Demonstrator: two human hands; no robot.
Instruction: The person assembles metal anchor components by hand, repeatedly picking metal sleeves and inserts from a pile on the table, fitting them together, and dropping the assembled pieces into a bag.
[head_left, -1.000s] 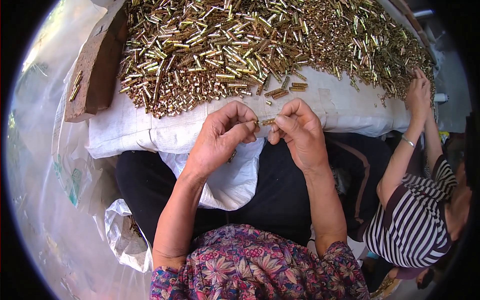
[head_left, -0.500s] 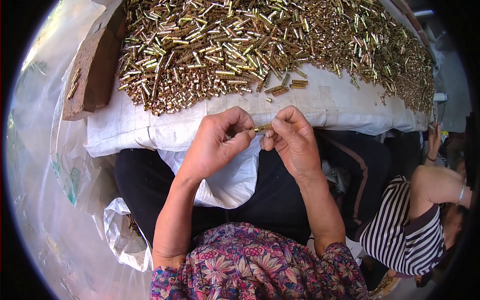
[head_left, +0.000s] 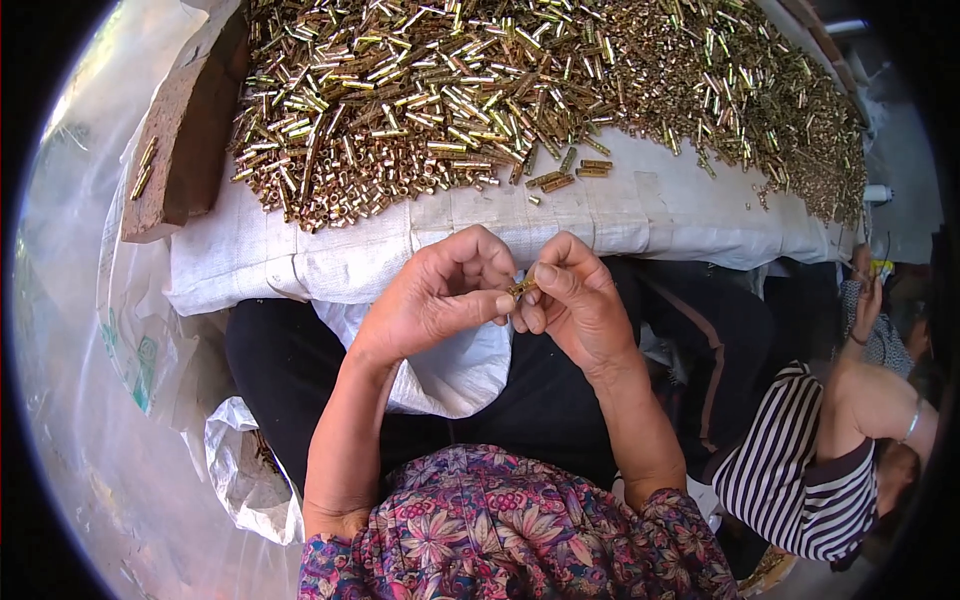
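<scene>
A thin, brass-coloured metal sleeve (head_left: 524, 287) is between my two hands, just off the near edge of the covered table. My right hand (head_left: 590, 308) pinches its right end between thumb and fingers. At the other end, the thumb and curled fingers of my left hand (head_left: 435, 295) close on it; the fingertips partly hide the contact. Beyond my hands lies a wide heap of similar metal sleeves (head_left: 420, 80), with many short ring-like pieces (head_left: 345, 195) at its near left edge. A few loose sleeves (head_left: 558, 183) rest on the white cloth (head_left: 480, 215).
A brick (head_left: 165, 185) stands at the heap's left, with two sleeves on it. A white sack (head_left: 460, 375) drapes over my lap. An open plastic bag (head_left: 240, 490) sits at lower left. At right, another person in a striped garment (head_left: 790, 470) sits close by.
Both hands have come slightly down toward me with the metal sleeve, and closer together. The sleeve has tilted and shows less of its length. The neighbouring person's arm has shifted.
</scene>
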